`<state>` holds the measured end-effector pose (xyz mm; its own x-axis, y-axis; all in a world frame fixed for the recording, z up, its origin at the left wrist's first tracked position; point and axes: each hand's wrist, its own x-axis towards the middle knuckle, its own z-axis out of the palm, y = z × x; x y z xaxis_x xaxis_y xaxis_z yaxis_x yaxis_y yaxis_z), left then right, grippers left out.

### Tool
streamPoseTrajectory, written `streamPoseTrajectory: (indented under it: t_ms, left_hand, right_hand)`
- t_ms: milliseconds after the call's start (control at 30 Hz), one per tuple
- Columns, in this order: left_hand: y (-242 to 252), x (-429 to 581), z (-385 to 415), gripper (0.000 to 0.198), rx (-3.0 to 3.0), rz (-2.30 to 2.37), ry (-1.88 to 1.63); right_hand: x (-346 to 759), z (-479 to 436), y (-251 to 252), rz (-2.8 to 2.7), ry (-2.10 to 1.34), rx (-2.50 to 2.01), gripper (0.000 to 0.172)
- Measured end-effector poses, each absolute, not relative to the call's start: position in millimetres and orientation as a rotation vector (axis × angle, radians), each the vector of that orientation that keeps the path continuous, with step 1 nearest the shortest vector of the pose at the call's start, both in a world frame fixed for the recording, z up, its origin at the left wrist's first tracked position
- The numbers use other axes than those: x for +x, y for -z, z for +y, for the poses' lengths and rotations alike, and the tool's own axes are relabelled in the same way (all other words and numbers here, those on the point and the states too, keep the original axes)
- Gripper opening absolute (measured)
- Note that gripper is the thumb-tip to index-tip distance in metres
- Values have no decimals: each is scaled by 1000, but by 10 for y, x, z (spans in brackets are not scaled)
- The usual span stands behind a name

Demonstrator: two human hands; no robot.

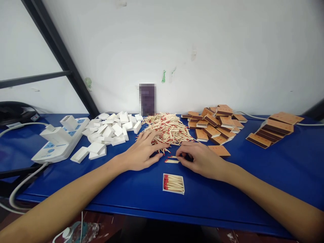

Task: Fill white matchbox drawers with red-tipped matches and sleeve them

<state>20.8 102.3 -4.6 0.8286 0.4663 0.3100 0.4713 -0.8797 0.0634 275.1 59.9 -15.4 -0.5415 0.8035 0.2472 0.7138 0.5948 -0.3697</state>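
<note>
My left hand (143, 150) lies with spread fingers at the front left edge of a heap of red-tipped matches (169, 128). To its right, my right hand (199, 158) has thumb and forefinger pinched on the end of a match (172, 157). Just below that match, a few others (171, 161) lie side by side on the blue table (141, 192). Nearer the front edge sits a white tray (183, 193) filled with matches, their red heads to the left.
White empty trays (117, 129) are piled at the left, beside a power strip (60, 148). Orange and brown matchbox sleeves (214, 130) lie right of the heap, with a stacked row (274, 130) farther right. A blurred dark object (148, 99) stands by the wall.
</note>
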Motion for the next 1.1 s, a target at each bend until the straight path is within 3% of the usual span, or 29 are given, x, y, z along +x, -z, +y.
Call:
streamPoseTrajectory:
  t_ms: [100, 333, 533, 1100]
  left_hand:
    - [-3, 211, 1014, 26, -3040, -699, 601]
    - [-40, 208, 989, 39, -3118, -592, 620]
    - [30, 253, 969, 18, -3157, -598, 557]
    - [22, 278, 958, 31, -3095, -671, 444]
  right_hand:
    - [2732, 584, 143, -2449, -355, -1168, 18]
    - [2753, 574, 135, -2419, -243, -1228, 11]
    - [2759, 577, 144, -2443, -234, -1265, 9]
    - [2681, 551, 120, -2414, -342, -1232, 12]
